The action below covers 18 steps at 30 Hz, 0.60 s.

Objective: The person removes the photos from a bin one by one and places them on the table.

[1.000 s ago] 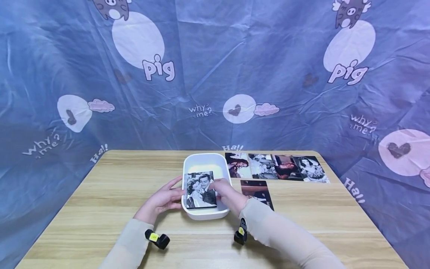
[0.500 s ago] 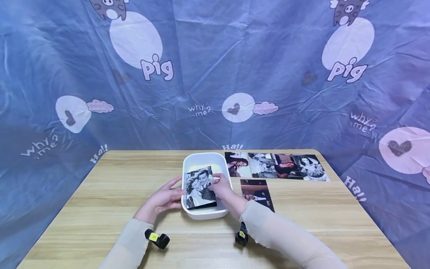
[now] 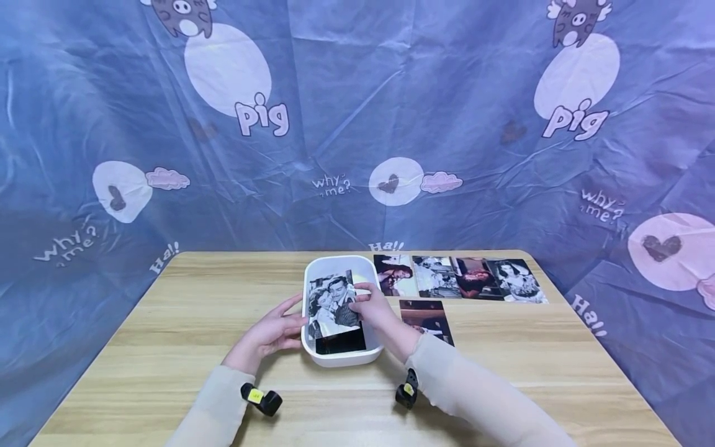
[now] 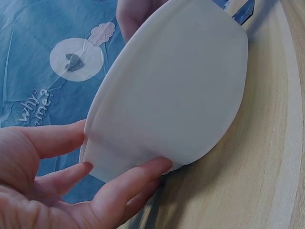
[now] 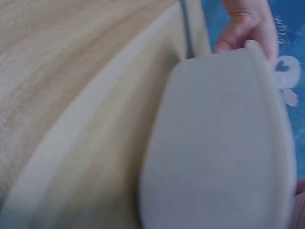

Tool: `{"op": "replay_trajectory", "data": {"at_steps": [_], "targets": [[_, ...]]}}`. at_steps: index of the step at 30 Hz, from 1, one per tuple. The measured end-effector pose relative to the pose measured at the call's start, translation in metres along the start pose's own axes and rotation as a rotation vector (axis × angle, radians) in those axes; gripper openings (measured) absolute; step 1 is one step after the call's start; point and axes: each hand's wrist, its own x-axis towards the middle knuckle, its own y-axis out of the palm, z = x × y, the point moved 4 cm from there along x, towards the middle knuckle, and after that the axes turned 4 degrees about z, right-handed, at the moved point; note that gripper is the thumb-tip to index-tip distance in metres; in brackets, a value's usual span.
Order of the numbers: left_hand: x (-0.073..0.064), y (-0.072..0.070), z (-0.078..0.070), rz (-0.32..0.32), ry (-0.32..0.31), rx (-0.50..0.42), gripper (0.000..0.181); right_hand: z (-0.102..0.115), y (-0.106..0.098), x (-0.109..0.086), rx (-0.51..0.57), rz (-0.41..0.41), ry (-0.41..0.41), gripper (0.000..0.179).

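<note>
A white plastic bin [image 3: 343,360] stands on the table with photo cards inside. My right hand [image 3: 375,310] reaches over its right side and pinches a black-and-white photo [image 3: 331,305] of a couple by the right edge, thumb on top. Below it shows the dark end of another photo [image 3: 342,343] in the bin. My left hand [image 3: 274,330] rests against the bin's left side, its fingers spread and fairly straight. In the left wrist view these fingertips touch the outer wall of the bin [image 4: 171,86]. The right wrist view is blurred, with the bin wall hiding the held photo.
Several photos [image 3: 436,276] lie in a row along the table's back edge, right of the bin. Nearer, one more photo [image 3: 427,318] lies partly behind the right forearm. A blue printed curtain [image 3: 357,124] hangs behind the wooden table [image 3: 223,285].
My right hand has slid the top photo away from me and tilted it, baring the dark end of the photo underneath. My left hand has stayed at the bin's side.
</note>
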Motion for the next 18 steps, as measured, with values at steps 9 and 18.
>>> {"op": "replay_trajectory", "data": {"at_steps": [9, 18], "targets": [[0.001, 0.003, 0.001, 0.002, 0.007, -0.006, 0.079, 0.013, -0.067, -0.01, 0.18, -0.005, 0.023, 0.052], [-0.001, 0.004, 0.001, 0.022, 0.036, -0.01, 0.085, -0.009, -0.171, -0.028, 0.153, 0.038, -0.021, 0.059]]}}
